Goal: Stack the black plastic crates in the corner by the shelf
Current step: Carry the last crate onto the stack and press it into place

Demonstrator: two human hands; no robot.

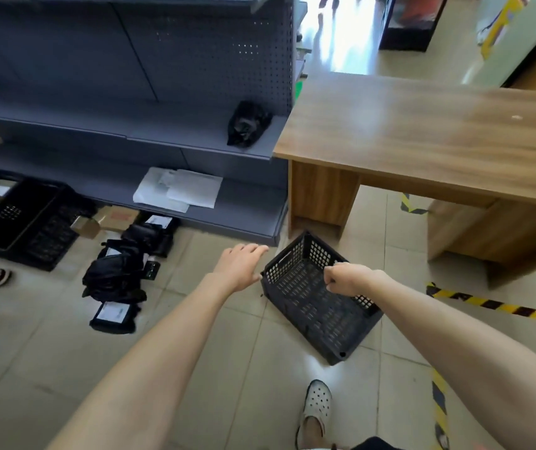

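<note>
A black perforated plastic crate (312,306) hangs tilted just above the tiled floor, between the grey shelf (195,147) and the wooden desk. My right hand (346,279) is clenched over its right rim. Beside the crate's left corner my left hand (244,263) hovers with its fingers spread, at or just off the rim. Two more black crates (16,219) lie nested on the floor at the far left, against the shelf base.
A wooden desk (439,138) stands to the right. Black parcels with white labels (117,277) and cardboard boxes (107,219) litter the floor by the shelf. Papers (179,190) lie on the bottom shelf. Yellow-black tape (494,306) marks the floor. My foot (317,407) is below.
</note>
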